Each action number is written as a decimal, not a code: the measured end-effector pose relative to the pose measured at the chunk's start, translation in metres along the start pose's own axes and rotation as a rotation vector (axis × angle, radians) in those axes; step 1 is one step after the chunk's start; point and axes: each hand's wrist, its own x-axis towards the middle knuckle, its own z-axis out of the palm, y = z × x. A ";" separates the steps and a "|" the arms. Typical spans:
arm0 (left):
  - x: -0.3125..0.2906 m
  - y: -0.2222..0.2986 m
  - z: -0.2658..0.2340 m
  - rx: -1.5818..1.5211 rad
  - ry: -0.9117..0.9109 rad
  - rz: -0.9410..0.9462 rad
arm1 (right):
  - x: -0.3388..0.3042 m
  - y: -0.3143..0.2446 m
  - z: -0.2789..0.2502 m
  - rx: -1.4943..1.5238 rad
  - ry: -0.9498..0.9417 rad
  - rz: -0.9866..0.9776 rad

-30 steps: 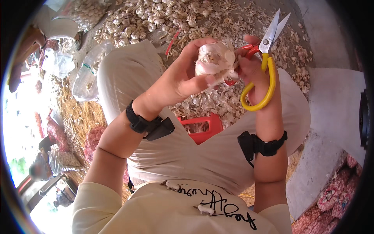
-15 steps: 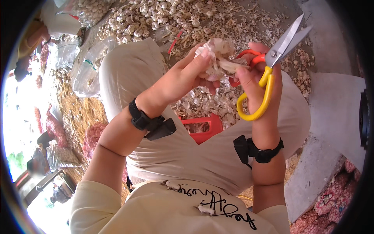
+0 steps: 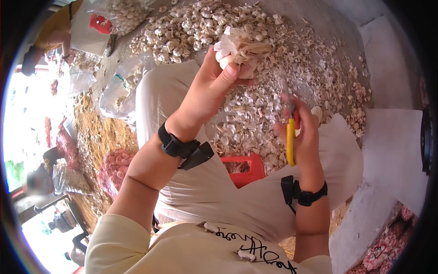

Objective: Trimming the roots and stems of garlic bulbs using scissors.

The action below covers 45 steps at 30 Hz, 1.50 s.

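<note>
My left hand (image 3: 220, 75) is closed round a garlic bulb (image 3: 233, 45) whose loose papery skins stick out to the right. My right hand (image 3: 303, 130) grips a pair of scissors (image 3: 290, 132) with yellow and red handles. The scissors are seen edge-on, with their blades directed away from me and blurred, so how far they are spread I cannot tell. A gap separates the scissors from the bulb. Below both hands, garlic skins (image 3: 246, 123) cover the floor between my knees.
A heap of garlic bulbs (image 3: 196, 25) lies at the far side. Clear plastic bags (image 3: 119, 93) and a pink net sack of garlic (image 3: 116, 169) are on the left. A red plastic piece (image 3: 251, 169) shows between my legs. Another person (image 3: 50, 34) is at the upper left.
My left hand has lifted the garlic bulb away from me and slightly left. The right hand has moved down and apart from it, turning the scissors from face-on to edge-on.
</note>
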 end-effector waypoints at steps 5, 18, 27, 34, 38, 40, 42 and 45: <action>-0.004 0.003 0.006 -0.006 0.048 0.056 | 0.002 -0.006 0.011 -0.090 0.006 -0.019; -0.014 -0.011 0.015 0.360 0.000 0.011 | 0.006 0.000 0.025 0.048 0.068 -0.030; -0.009 -0.005 0.008 0.520 -0.042 -0.015 | 0.002 -0.007 0.027 -0.059 0.045 0.098; -0.002 -0.001 0.000 0.269 -0.128 -0.209 | -0.002 -0.002 0.033 0.214 -0.003 0.241; -0.002 0.009 0.004 0.016 -0.210 -0.234 | -0.001 -0.017 0.021 0.572 -0.138 0.464; -0.004 0.005 0.007 -0.060 -0.218 -0.223 | 0.002 -0.011 0.015 0.574 -0.081 0.461; -0.003 0.003 0.009 -0.072 -0.244 -0.192 | 0.007 0.004 0.011 0.533 -0.008 0.371; -0.007 -0.007 0.009 0.042 -0.233 -0.103 | 0.009 0.010 0.010 0.479 0.135 0.242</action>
